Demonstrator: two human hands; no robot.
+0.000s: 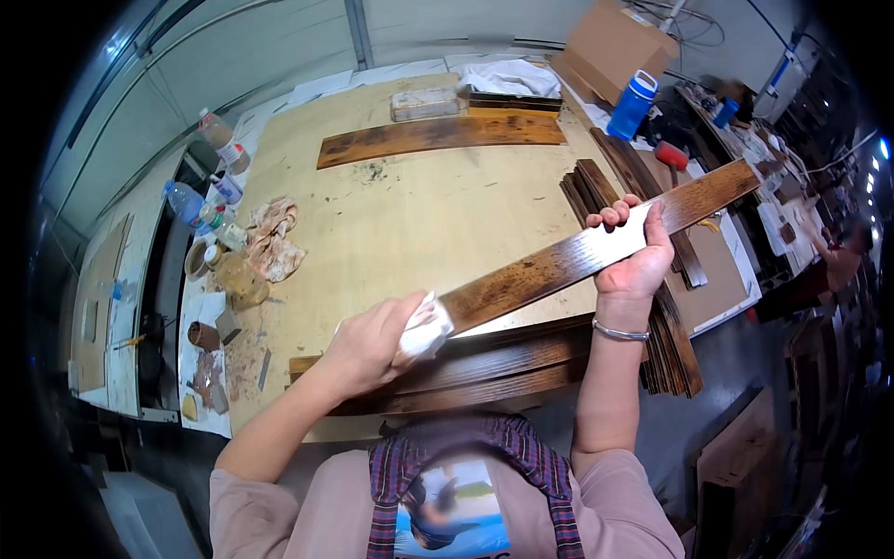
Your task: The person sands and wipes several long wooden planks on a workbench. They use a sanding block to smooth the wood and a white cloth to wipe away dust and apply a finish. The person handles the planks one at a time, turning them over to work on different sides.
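Note:
A long dark-brown wooden plank (521, 281) slants across the table in front of me, its far end up to the right. My right hand (641, 250) is closed around it beyond the middle, and a bright glare lies on the wood there. At the lower left end, my left hand (372, 343) grips a crumpled white cloth (426, 330), which touches the plank and hides its tip. Beneath the plank, several similar boards (503, 361) lie stacked along the near table edge.
Another brown board (438, 140) lies far back, near a wrapped block (425, 104). Bottles (188, 207) and a stained rag (273, 240) line the left. To the right are more stacked planks (672, 349), a red mallet (670, 156), a blue jug (633, 104) and a cardboard box (615, 47). Another person (843, 256) works far right.

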